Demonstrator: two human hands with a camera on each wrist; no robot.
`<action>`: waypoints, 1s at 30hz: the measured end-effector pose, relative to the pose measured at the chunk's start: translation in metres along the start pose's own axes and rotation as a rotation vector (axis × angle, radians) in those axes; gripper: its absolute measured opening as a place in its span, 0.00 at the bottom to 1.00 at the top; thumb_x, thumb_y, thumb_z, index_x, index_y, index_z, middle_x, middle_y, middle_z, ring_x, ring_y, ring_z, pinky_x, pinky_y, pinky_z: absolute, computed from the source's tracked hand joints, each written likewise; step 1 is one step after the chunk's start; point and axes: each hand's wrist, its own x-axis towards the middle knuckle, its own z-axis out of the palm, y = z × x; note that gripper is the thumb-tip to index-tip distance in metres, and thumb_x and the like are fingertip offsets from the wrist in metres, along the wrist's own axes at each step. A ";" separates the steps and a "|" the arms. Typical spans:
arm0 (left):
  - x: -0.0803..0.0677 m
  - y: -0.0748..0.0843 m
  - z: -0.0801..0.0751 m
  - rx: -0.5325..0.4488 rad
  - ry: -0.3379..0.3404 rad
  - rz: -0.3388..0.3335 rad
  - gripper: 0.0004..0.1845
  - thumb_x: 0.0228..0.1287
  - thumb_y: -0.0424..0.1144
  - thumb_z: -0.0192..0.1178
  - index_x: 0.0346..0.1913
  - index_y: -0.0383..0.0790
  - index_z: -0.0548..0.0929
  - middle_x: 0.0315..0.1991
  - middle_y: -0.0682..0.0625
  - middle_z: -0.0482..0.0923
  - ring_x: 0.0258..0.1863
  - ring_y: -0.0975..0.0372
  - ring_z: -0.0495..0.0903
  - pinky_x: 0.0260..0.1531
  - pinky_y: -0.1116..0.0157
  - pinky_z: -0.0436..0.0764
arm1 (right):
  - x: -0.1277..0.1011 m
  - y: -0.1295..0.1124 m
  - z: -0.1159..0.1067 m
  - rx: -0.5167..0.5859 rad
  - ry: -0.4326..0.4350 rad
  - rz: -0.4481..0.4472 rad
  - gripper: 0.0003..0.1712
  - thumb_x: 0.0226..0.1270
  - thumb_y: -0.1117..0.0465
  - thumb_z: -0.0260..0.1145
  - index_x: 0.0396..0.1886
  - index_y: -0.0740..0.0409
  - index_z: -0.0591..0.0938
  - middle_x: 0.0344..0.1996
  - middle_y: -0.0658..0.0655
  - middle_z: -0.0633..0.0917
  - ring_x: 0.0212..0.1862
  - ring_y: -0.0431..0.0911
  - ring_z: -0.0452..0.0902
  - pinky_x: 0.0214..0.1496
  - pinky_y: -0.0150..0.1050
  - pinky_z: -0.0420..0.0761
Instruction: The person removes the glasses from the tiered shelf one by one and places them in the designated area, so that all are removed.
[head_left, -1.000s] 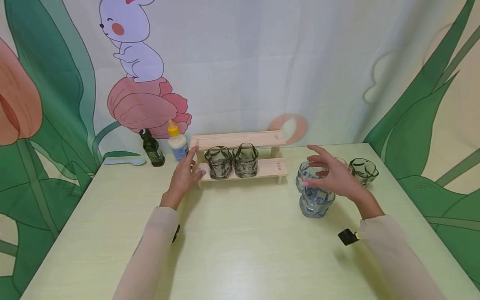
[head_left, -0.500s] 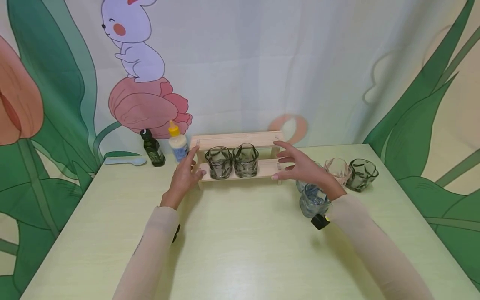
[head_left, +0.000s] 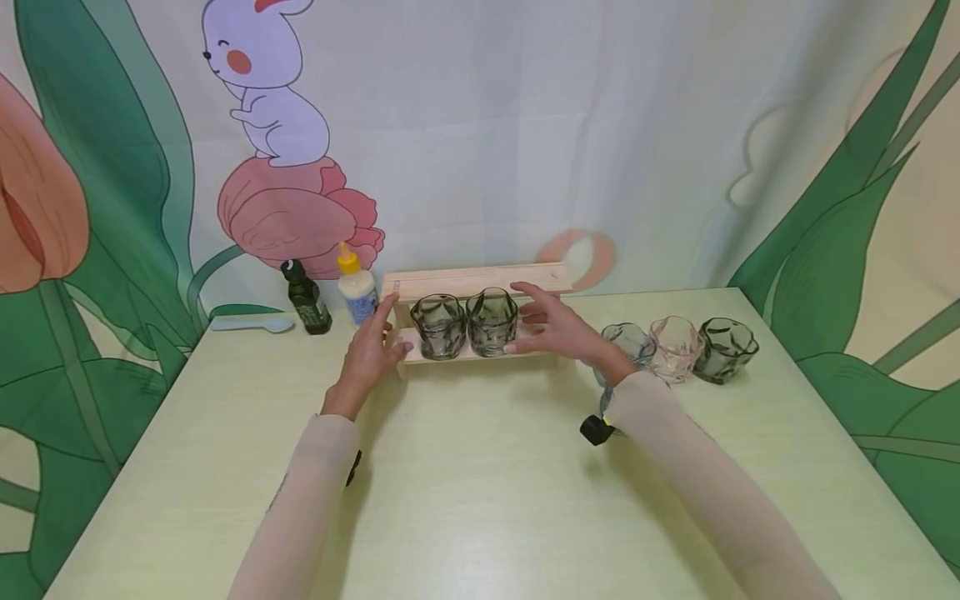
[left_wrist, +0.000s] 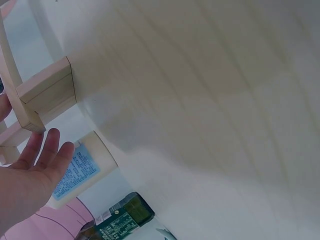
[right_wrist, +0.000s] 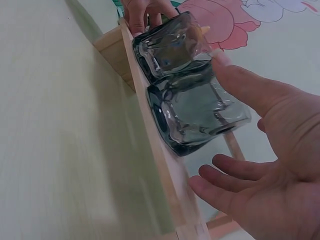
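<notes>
A two-tier wooden rack [head_left: 480,281] stands at the table's far side. Two grey-green glasses [head_left: 438,325] [head_left: 491,321] sit side by side on its lower shelf [right_wrist: 160,160]. My left hand [head_left: 372,343] rests with straight fingers against the rack's left end, seen also in the left wrist view as my left hand [left_wrist: 35,182] by the rack's leg [left_wrist: 47,92]. My right hand [head_left: 546,325] hovers open, fingers spread, just right of the right glass [right_wrist: 197,115], its thumb [right_wrist: 245,82] by that glass's rim. It holds nothing.
A pale blue glass [head_left: 630,340], a pink glass [head_left: 675,346] and a dark green glass [head_left: 723,346] stand in a row right of the rack. A dark bottle [head_left: 303,297], a yellow-capped white bottle [head_left: 355,287] and a spoon [head_left: 251,323] lie at its left.
My right hand has moved left, from above the blue glasses to the right glass on the rack. My forearm now covers the nearer blue glass. The left hand has stayed put.
</notes>
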 end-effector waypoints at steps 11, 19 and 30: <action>-0.001 0.001 -0.001 -0.001 0.013 0.025 0.46 0.66 0.35 0.66 0.79 0.59 0.51 0.61 0.34 0.72 0.55 0.41 0.75 0.52 0.43 0.75 | 0.018 -0.005 0.020 -0.111 0.060 -0.048 0.61 0.53 0.52 0.81 0.81 0.45 0.53 0.72 0.65 0.66 0.67 0.60 0.70 0.60 0.56 0.76; -0.002 0.001 0.000 0.000 0.014 0.019 0.46 0.65 0.35 0.66 0.79 0.59 0.52 0.61 0.35 0.72 0.55 0.42 0.75 0.52 0.43 0.75 | 0.026 -0.005 0.031 -0.163 0.095 -0.041 0.62 0.52 0.52 0.81 0.81 0.46 0.52 0.79 0.60 0.57 0.77 0.60 0.57 0.71 0.60 0.66; -0.002 0.001 0.000 0.010 0.023 0.025 0.46 0.65 0.35 0.66 0.79 0.58 0.52 0.60 0.34 0.72 0.54 0.42 0.76 0.51 0.43 0.76 | 0.026 -0.008 0.035 -0.155 0.120 -0.029 0.59 0.52 0.54 0.81 0.79 0.45 0.56 0.74 0.62 0.66 0.69 0.62 0.69 0.64 0.60 0.72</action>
